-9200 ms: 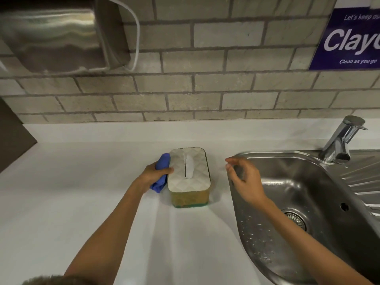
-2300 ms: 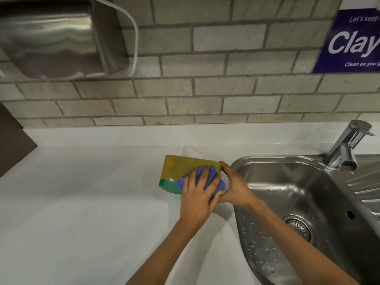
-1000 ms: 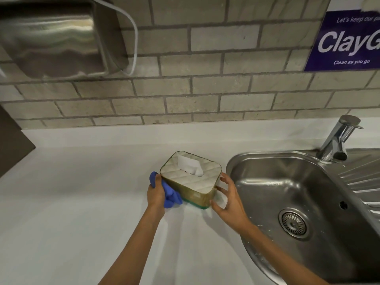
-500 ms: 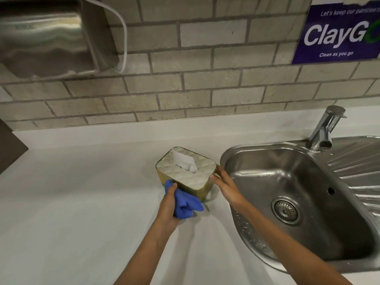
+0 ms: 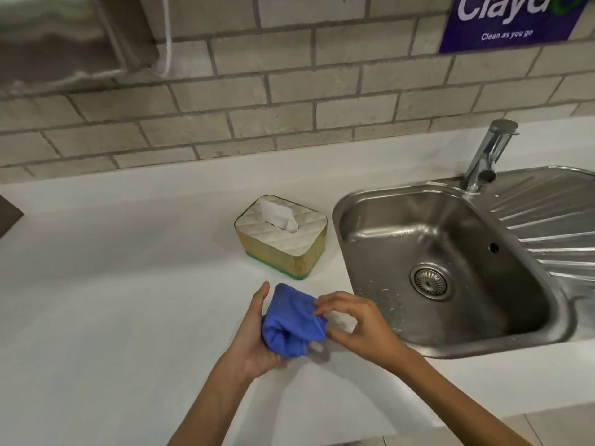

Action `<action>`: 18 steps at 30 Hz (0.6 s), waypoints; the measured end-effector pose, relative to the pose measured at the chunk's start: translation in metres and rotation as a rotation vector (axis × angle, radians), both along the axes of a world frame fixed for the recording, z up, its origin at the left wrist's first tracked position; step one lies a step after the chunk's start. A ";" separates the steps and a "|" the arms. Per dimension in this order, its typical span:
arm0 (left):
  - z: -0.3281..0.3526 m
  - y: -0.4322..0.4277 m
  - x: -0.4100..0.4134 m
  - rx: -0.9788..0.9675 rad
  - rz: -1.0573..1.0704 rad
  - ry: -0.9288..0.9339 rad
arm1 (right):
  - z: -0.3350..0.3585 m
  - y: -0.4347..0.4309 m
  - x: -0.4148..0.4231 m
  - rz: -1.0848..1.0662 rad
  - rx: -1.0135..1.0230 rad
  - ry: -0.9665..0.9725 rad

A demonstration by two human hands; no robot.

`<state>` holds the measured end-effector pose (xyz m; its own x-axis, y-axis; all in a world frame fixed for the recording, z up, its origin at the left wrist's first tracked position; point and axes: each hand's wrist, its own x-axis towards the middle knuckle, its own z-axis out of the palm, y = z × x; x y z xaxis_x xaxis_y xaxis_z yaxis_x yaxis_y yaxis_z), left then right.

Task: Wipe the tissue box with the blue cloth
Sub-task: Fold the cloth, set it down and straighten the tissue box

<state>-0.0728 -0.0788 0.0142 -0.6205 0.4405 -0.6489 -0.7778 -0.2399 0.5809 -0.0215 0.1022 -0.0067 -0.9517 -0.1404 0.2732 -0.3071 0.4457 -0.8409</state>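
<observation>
The tissue box stands upright on the white counter, gold-sided with a green base and a quilted white top with a tissue sticking out. Neither hand touches it. My left hand holds the bunched blue cloth in its palm, in front of the box and nearer to me. My right hand is at the cloth's right side, its thumb and fingertips pinching the cloth's edge.
A steel sink with a drain and a faucet lies right of the box. A brick wall rises behind the white counter. A metal dispenser hangs at the upper left, and a blue sign at the upper right.
Both hands have left the tissue box and pulled back toward me. The cloth came away from the box's front side, and my right hand now pinches it.
</observation>
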 end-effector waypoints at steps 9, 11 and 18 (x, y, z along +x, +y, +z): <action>0.002 0.015 0.011 0.077 -0.293 0.134 | 0.036 0.018 0.008 -0.036 0.004 -0.044; 0.009 0.020 0.015 0.031 -0.347 0.257 | 0.050 0.029 0.004 -0.085 -0.186 -0.124; 0.016 0.059 0.035 -0.385 -0.417 0.589 | 0.081 0.081 0.004 -0.198 -0.208 -0.149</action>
